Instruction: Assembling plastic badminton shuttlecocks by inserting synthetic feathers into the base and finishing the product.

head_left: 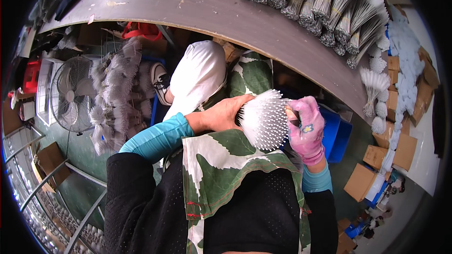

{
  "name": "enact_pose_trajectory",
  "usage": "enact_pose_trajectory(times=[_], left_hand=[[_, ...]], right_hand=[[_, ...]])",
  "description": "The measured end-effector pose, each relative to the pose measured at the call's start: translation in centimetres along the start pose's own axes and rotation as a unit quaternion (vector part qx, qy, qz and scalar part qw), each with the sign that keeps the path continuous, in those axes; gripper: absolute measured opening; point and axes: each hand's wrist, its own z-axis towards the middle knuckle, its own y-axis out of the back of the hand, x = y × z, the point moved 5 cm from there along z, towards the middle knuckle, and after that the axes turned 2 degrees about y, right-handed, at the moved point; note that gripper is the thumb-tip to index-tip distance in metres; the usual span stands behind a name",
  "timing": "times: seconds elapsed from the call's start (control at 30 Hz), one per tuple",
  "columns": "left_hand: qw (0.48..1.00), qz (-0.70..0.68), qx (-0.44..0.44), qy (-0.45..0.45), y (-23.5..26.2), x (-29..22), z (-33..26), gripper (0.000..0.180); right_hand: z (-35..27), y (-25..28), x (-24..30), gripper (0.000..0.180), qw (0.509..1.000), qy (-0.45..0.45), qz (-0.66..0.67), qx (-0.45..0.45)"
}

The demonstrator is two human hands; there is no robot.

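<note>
While the left hand (223,115) curls its bare fingers around the near side of a white bunch (262,121), the gloved right hand (307,130) holds its fingertips close together at the opposite edge; whether a stem is pinched between them cannot be told. The bunch sits over the person's lap, in front of the leaf-print apron (221,167), its many small tips fanned into a dome. Judging by that even spread, work on this bunch looks well under way, though the few tips at the gloved side seem unsettled. On the desk (179,7), banded bundles (325,4) lie in a row, apparently left to be handled or already gathered; which of the two is unclear. Fluffier bunches (117,91) stand beside the fan (70,95).
</note>
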Motion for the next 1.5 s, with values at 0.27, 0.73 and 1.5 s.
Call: enact_pose_trajectory(times=[0.27, 0.73, 1.5], left_hand=[[0.999, -0.016, 0.03, -0.01, 0.5, 0.0, 1.0, 0.07], [0.987, -0.048, -0.121, -0.092, -1.4, -0.6, 3.9, 0.075], [0.976, 0.023, -0.17, 0.135, 3.8, 2.5, 4.5, 0.083]], right_hand=[[0.4, 2.0, 0.9, 0.029, 1.0, -0.006, -0.006, -0.016], [2.9, 5.1, -1.7, 0.008, 1.0, -0.009, -0.016, 0.015], [3.3, 16.9, -2.3, 0.02, 0.905, -0.01, 0.309, -0.291]])
